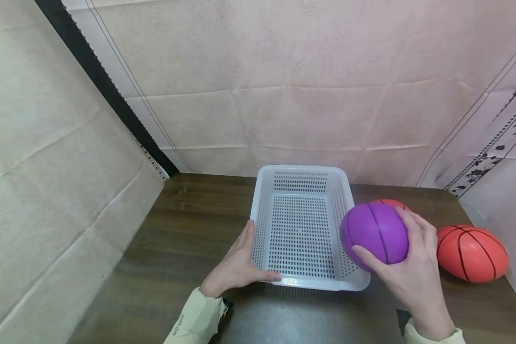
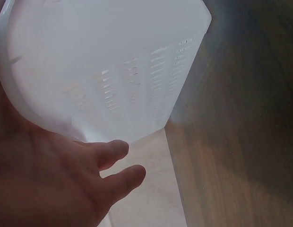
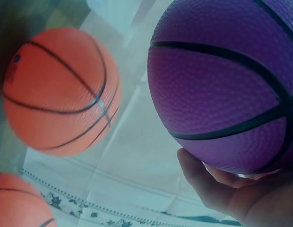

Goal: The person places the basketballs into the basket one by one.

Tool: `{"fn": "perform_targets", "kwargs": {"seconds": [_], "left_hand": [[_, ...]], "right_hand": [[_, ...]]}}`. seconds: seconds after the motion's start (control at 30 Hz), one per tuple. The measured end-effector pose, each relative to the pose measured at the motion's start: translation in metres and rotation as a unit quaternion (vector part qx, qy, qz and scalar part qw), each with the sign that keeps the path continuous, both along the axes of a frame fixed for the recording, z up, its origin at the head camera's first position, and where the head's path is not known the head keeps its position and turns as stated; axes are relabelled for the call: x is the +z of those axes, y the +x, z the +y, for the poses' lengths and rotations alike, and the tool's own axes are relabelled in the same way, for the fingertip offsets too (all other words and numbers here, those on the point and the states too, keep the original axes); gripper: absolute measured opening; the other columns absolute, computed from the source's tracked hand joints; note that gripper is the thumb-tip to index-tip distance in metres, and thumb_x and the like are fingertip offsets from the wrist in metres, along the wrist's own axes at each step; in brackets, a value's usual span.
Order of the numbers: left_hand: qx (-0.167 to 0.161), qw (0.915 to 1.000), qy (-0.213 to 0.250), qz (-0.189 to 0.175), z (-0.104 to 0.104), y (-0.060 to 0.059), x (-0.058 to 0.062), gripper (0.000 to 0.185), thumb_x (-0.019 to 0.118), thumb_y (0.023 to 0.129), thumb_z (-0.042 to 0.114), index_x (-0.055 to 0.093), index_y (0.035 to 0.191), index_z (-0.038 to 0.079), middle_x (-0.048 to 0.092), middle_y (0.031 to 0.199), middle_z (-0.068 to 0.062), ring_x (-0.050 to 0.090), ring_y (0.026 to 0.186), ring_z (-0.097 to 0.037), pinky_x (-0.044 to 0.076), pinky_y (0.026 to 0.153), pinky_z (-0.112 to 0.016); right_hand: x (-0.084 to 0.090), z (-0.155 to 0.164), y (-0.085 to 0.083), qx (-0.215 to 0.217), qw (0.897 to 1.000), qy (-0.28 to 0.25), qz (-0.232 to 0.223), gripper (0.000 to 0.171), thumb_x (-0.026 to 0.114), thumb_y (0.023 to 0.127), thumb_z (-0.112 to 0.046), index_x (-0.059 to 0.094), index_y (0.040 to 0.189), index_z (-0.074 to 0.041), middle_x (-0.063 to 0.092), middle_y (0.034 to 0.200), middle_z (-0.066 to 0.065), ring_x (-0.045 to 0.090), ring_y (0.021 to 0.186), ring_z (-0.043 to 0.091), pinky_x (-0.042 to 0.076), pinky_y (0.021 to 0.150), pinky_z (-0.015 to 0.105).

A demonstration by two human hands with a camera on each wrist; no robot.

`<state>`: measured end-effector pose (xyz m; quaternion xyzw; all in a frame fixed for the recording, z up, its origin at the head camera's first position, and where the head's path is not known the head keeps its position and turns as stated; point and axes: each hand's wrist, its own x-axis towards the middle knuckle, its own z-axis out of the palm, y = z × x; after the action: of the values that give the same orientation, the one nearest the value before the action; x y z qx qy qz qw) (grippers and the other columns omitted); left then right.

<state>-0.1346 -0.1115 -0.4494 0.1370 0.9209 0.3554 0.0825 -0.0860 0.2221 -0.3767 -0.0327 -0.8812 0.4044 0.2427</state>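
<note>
A white plastic basket [image 1: 303, 282] with perforated walls and bottom stands on the table. At its near left corner my left hand [image 1: 236, 267] holds the rim, thumb over the front edge and fingers along the left side. In the left wrist view, two fingertips [image 2: 132, 177] show beside the basket wall [image 2: 113, 90]. My right hand [image 1: 417, 267] grips a purple toy basketball [image 1: 374, 234], thumb on the near side and fingers over the right. The ball is at the basket's right rim, overlapping it in the head view. In the right wrist view, the purple ball [image 3: 217, 94] appears above the fingers.
Two orange-red basketballs are on the right: one [image 1: 473, 253] beside my right hand, another [image 1: 393, 203] mostly hidden behind the purple ball. Pale cloth walls [image 1: 284, 119] surround the dark wooden table [image 1: 189, 239] at the back and sides.
</note>
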Motion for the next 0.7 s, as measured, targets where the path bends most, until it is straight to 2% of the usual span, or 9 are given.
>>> {"fn": "perform_targets", "kwargs": {"seconds": [0.17,0.3,0.7], "left_hand": [[0.003,1.0,-0.003,0.002,0.0,0.0,0.001,0.143,0.076,0.051,0.072,-0.009,0.151,0.015,-0.003,0.158,-0.006,0.006,0.141,-0.025,0.018,0.107,-0.058],[0.001,0.9999,-0.01,-0.002,-0.001,0.0,0.001,0.143,0.075,0.052,0.073,-0.009,0.151,0.014,-0.005,0.158,-0.005,0.004,0.142,-0.024,0.016,0.108,-0.057],[0.001,0.9999,-0.01,-0.003,0.0,-0.001,0.0,0.141,0.076,0.053,0.072,-0.008,0.151,0.015,-0.005,0.158,-0.003,0.004,0.142,-0.023,0.015,0.108,-0.057]], "right_hand": [[0.002,-0.01,-0.002,0.027,1.0,0.014,0.008,0.108,0.092,0.054,-0.034,0.034,0.145,-0.033,0.028,0.143,0.006,0.036,0.118,0.037,0.041,0.075,0.07],[0.0,-0.018,-0.004,0.043,0.999,0.026,0.01,0.108,0.091,0.055,-0.039,0.034,0.145,-0.031,0.027,0.144,0.006,0.036,0.117,0.038,0.042,0.073,0.07],[-0.015,-0.033,-0.01,0.076,0.996,0.04,0.023,0.105,0.09,0.053,-0.044,0.038,0.143,-0.028,0.03,0.142,0.002,0.038,0.118,0.033,0.045,0.075,0.066]]}}
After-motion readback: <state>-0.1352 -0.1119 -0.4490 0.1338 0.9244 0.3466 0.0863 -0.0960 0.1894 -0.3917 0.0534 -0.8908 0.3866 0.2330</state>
